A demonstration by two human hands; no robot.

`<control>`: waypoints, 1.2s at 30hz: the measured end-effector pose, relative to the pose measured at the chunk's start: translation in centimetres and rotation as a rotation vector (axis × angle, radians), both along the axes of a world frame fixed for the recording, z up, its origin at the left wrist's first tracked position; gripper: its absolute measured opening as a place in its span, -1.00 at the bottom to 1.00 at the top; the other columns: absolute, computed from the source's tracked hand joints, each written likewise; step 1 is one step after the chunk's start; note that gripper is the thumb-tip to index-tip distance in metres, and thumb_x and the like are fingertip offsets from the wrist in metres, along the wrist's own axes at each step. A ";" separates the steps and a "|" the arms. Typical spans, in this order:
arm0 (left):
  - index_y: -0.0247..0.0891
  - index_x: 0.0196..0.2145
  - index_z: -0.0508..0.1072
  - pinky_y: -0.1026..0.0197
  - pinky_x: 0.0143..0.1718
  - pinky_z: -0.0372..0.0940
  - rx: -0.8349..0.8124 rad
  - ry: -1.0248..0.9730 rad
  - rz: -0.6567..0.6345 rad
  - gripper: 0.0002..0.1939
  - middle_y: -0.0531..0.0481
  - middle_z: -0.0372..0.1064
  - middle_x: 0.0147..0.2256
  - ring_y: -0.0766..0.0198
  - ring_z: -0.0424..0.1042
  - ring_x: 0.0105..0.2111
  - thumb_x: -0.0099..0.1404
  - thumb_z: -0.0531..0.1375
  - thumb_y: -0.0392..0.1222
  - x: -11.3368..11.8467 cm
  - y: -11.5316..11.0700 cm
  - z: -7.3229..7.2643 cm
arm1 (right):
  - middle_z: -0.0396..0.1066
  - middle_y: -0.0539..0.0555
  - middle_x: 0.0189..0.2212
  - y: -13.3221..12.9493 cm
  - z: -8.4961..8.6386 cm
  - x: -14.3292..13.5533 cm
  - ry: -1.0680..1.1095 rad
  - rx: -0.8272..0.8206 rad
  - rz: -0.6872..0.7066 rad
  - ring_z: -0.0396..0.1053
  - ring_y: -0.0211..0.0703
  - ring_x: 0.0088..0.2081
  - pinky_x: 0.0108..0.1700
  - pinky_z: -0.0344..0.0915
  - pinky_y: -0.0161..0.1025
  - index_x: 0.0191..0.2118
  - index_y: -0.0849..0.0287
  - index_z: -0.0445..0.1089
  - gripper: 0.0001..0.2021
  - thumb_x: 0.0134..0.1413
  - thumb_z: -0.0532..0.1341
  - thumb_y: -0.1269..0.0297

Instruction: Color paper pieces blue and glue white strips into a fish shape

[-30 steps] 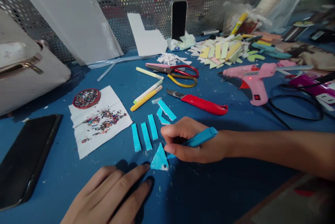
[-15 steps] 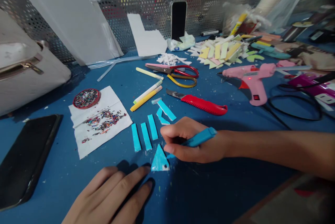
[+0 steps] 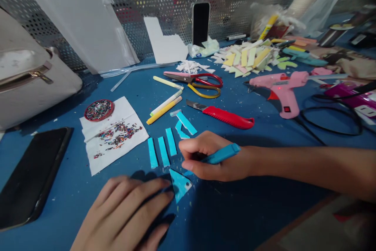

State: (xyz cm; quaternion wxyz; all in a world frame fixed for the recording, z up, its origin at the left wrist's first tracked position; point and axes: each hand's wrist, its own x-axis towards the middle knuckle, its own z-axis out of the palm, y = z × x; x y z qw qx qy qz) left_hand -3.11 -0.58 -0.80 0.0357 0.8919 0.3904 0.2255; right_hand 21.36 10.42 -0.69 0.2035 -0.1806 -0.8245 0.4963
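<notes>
My right hand (image 3: 210, 143) is closed around a blue marker (image 3: 225, 153), its tip pointing down and left beside a small blue triangle (image 3: 179, 185). The triangle lies flat, with a dark round dot and a pale patch near its right corner. My left hand (image 3: 129, 208) rests with fingers stretched out, and its fingertips touch or nearly touch the triangle's left edge. Just beyond lie several blue strips (image 3: 163, 151), and two more blue pieces (image 3: 187, 122) sit together above my right hand.
A red utility knife (image 3: 226, 116), scissors (image 3: 202, 80) and a pink glue gun (image 3: 279, 86) with a trailing cord lie ahead. On the left are a phone (image 3: 32, 176), white paper (image 3: 96, 161) with a red-rimmed dish (image 3: 99, 110), and a bag (image 3: 32, 78). Cut pieces (image 3: 249, 57) pile up behind.
The triangle has turned, so its point now faces down instead of up. My left fingers have moved slightly up and right against it. The right hand still holds the marker.
</notes>
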 end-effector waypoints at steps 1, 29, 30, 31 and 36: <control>-0.16 0.07 0.38 0.15 0.03 0.13 -0.010 0.010 0.019 -0.69 0.06 0.42 0.02 0.25 0.37 -0.07 0.41 0.16 -0.08 0.1 0.2 0.1 | 0.10 -0.13 -0.55 0.0 0.0 0.0 0.001 0.001 -0.005 0.03 -0.42 -0.51 -0.45 0.02 -0.43 -0.46 0.19 0.08 -0.72 0.24 0.15 0.26; -0.14 0.23 0.06 0.08 -0.06 0.09 -0.293 -0.038 0.121 -0.40 0.01 0.35 -0.03 0.16 0.29 -0.11 0.34 0.23 -0.15 2.4 1.6 0.4 | 0.23 -0.13 -0.57 -1.9 0.4 -0.6 -0.035 -0.070 0.028 0.14 -0.43 -0.54 -0.48 0.07 -0.44 -0.42 0.23 0.27 -0.79 0.18 0.20 0.23; -0.13 0.23 0.07 0.09 -0.05 0.08 -0.293 -0.036 0.118 -0.40 0.01 0.35 -0.03 0.16 0.29 -0.11 0.34 0.24 -0.15 2.4 1.6 0.4 | 0.22 -0.14 -0.58 -1.9 0.4 -0.6 -0.035 -0.067 0.031 0.13 -0.43 -0.54 -0.48 0.07 -0.44 -0.42 0.23 0.26 -0.78 0.19 0.19 0.23; -0.13 0.22 0.07 0.09 -0.05 0.08 -0.291 -0.037 0.116 -0.40 0.02 0.35 -0.03 0.16 0.29 -0.11 0.34 0.24 -0.15 2.4 1.6 0.5 | 0.22 -0.14 -0.57 -1.8 0.4 -0.5 -0.036 -0.066 0.029 0.13 -0.43 -0.53 -0.48 0.07 -0.44 -0.41 0.22 0.25 -0.78 0.19 0.19 0.23; -0.09 0.22 0.04 0.10 -0.05 0.05 -0.317 -0.032 0.120 -0.37 0.06 0.35 -0.03 0.18 0.28 -0.11 0.32 0.26 -0.14 2.5 1.6 0.7 | 0.21 -0.14 -0.57 -1.7 0.4 -0.5 -0.042 -0.107 0.042 0.14 -0.43 -0.52 -0.47 0.08 -0.45 -0.43 0.22 0.23 -0.74 0.21 0.19 0.19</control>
